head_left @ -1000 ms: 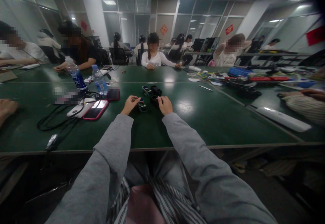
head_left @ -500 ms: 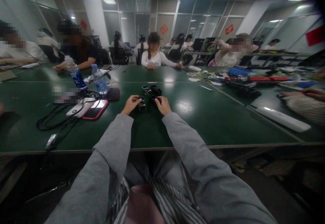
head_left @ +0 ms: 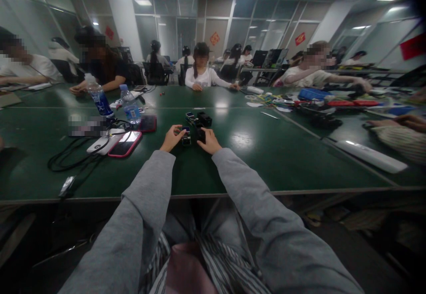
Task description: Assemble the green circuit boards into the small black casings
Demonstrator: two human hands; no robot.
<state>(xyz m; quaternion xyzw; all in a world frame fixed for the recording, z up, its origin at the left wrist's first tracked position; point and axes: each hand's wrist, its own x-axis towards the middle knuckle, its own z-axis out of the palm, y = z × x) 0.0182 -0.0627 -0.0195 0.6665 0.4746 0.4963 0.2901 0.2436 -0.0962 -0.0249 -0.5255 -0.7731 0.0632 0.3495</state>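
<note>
My left hand (head_left: pixel 172 138) is closed by finger and thumb on the side of a small electronic module (head_left: pixel 186 139) with a dark, screen-like top, resting on the green table. Opposite it, my right hand (head_left: pixel 209 142) grips a small black block (head_left: pixel 200 134), partly hidden by my fingers. A narrow gap separates the block from the module. Just beyond my hands lie a small circuit board piece (head_left: pixel 190 116) and a black box-shaped housing (head_left: pixel 204 118). Fine detail on these parts is too small to make out.
Left on the green table (head_left: pixel 276 152) are a pink-edged phone (head_left: pixel 125 144), black cables (head_left: pixel 63 163) and two bottles, one a clear bottle (head_left: pixel 130 105). At right lie a white bar (head_left: pixel 371 156), a thin pen-like stick (head_left: pixel 269 115) and tangled wires (head_left: pixel 278 101). Several people sit around.
My right hand has shifted left, bringing the black block nearer the module and away from the housing. My left hand barely moves. A person at the far right now stretches an arm over the table.
</note>
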